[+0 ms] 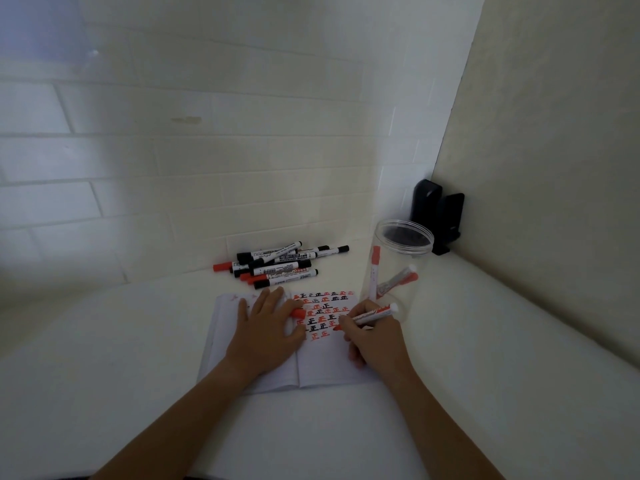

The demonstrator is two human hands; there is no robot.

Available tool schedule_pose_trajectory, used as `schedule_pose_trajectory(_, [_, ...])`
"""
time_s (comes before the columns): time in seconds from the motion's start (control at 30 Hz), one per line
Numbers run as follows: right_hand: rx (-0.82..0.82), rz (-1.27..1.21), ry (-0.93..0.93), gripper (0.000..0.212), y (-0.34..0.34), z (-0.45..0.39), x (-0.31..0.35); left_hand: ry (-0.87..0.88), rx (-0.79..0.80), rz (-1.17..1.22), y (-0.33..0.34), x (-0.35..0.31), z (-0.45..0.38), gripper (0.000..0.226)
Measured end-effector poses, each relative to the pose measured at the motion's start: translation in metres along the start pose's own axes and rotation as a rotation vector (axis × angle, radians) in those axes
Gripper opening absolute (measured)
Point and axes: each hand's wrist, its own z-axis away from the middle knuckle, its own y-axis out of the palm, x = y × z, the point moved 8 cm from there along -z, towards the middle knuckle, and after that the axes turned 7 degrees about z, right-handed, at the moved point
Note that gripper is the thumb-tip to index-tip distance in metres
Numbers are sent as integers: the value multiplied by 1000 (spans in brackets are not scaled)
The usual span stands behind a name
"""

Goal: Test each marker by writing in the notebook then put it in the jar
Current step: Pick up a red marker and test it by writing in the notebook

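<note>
An open white notebook [325, 362] lies on the table, its right page filled with red and black written marks. My right hand [375, 337] grips an uncapped red marker [372, 314], its tip touching the page. My left hand [266, 327] presses flat on the notebook's middle, and a red cap [298, 312] shows between its thumb and index finger. A clear plastic jar [398, 268] stands just right of the notebook with two red markers inside. A pile of several black and red markers [280, 265] lies behind the notebook by the wall.
A black clip-like holder [438, 216] stands in the corner behind the jar. A tiled wall runs along the back, and a beige panel closes off the right side. The white table extends to the left and toward me.
</note>
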Motion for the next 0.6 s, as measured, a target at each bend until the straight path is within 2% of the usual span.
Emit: schedule_pose_trajectory(0.6, [-6, 26, 29, 19, 1, 2, 1, 6, -13, 19, -1, 0, 1, 74])
